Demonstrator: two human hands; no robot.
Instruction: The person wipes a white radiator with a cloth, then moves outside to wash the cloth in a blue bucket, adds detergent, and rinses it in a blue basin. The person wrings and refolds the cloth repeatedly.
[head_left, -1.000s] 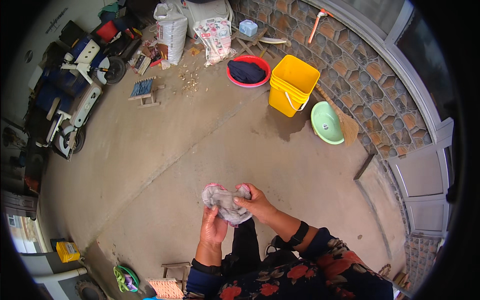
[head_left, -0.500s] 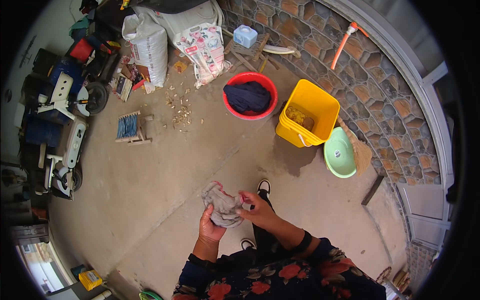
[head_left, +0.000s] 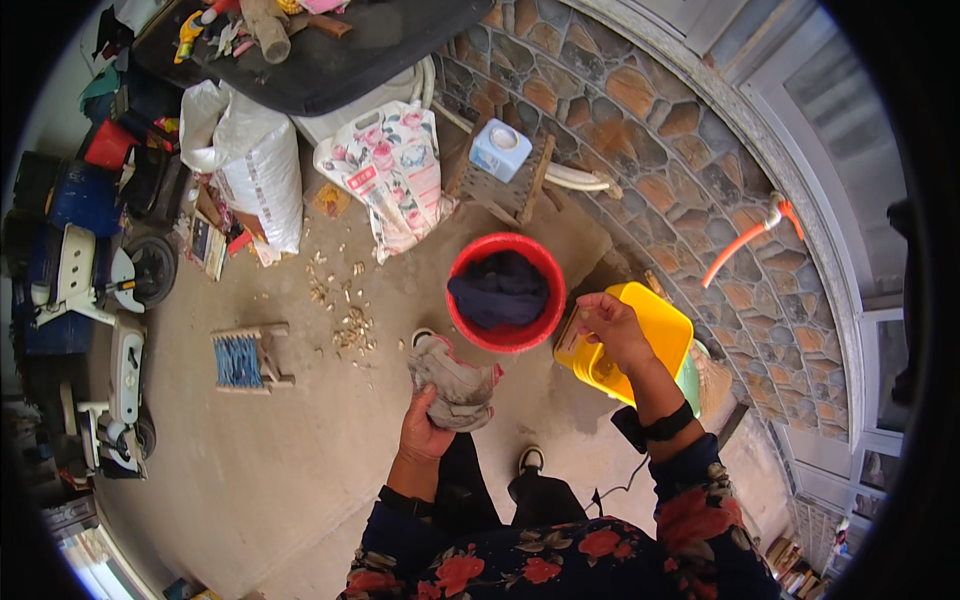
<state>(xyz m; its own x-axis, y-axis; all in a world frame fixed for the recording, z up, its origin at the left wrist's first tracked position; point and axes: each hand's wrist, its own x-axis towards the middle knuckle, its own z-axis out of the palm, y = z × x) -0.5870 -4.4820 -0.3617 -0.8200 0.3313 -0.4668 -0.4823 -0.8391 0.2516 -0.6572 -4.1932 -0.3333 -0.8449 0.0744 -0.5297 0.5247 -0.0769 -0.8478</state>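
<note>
My left hand (head_left: 427,437) grips a crumpled grey cloth (head_left: 452,386) with pinkish-red patches along its edge, thumb on top and fingers underneath. The cloth hangs in front of my body, just short of a round red basin (head_left: 545,335) heaped with dark navy fabric (head_left: 500,290). Away from the cloth, my right hand (head_left: 612,328) is raised over the near left rim of a square yellow bucket (head_left: 660,325). Its fingers are bent toward the thumb; whatever they pinch, if anything, is too small to make out. My forearm hides part of the bucket.
Behind the bucket a pale green basin (head_left: 690,385) partly shows. A small stool (head_left: 250,358) stands left, near scattered light bits (head_left: 352,330). White sack (head_left: 255,165), floral bag (head_left: 390,180) and a blue-white box (head_left: 500,150) are farther off. A white scooter (head_left: 125,375) lines the left side.
My right hand has let go of the cloth and moved right, over the bucket. The left hand still holds the cloth. The view has shifted, bringing the red basin closer to my hands.
</note>
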